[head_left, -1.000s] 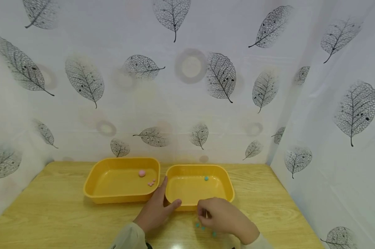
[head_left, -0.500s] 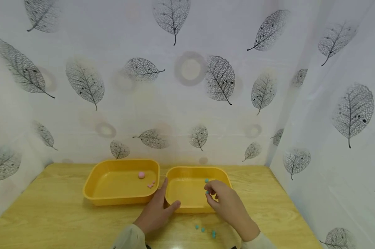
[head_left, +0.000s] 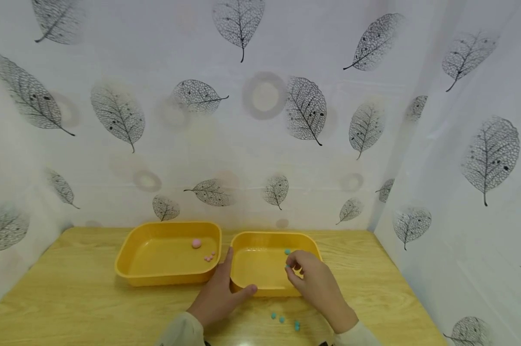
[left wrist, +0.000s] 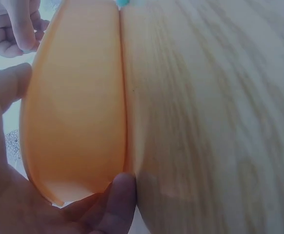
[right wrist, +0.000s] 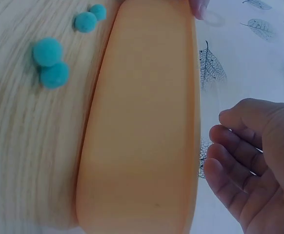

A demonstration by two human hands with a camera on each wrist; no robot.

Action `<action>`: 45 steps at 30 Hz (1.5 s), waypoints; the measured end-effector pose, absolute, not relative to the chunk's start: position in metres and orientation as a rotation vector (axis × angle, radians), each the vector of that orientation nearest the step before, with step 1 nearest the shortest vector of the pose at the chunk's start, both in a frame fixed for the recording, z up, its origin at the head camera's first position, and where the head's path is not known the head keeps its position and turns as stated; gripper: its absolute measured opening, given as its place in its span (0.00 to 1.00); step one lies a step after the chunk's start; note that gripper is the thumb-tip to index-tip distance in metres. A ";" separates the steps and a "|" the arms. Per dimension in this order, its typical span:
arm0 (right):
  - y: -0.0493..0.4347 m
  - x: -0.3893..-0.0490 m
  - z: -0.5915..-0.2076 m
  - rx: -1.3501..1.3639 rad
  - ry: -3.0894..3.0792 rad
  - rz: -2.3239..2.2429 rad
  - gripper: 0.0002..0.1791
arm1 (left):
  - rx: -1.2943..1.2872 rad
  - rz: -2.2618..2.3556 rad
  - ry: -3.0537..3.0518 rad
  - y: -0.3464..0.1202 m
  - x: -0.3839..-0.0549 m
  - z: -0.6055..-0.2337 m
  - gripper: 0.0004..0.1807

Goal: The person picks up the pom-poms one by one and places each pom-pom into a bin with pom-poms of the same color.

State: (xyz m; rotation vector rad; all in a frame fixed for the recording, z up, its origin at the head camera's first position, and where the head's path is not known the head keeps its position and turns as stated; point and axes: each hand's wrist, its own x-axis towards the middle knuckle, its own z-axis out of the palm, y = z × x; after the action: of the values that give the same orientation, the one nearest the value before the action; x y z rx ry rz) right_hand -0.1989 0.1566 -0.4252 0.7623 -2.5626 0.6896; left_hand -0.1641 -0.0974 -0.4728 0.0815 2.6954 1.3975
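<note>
Pinching teal ball (head_left: 287, 266), right hand (head_left: 318, 282) hides most.

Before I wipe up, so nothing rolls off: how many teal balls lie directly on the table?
4, all in front of the right tray: the leftmost ball, a second ball beside it, then, further right, a rear ball and a front ball together. Others may be hidden.

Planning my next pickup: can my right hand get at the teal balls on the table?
Probably yes: the teal balls lie uncovered, though your right hand would first cross the right tray's near wall.
</note>
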 end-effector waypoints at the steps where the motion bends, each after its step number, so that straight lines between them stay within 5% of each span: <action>1: 0.157 -0.200 -0.426 0.766 -2.563 0.688 0.11 | 0.081 1.396 2.697 -0.097 -0.164 -0.473 0.65; 45: 0.149 -0.220 -0.444 0.666 -2.599 0.700 0.06 | 0.040 1.360 2.736 -0.092 -0.166 -0.472 0.64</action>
State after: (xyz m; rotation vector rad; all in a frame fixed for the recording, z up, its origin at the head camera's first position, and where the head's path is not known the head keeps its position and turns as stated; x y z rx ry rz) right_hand -0.2197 0.1485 -0.4437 0.6661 -2.5995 0.6996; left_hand -0.1658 -0.0923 -0.4725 0.0398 2.7362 1.3596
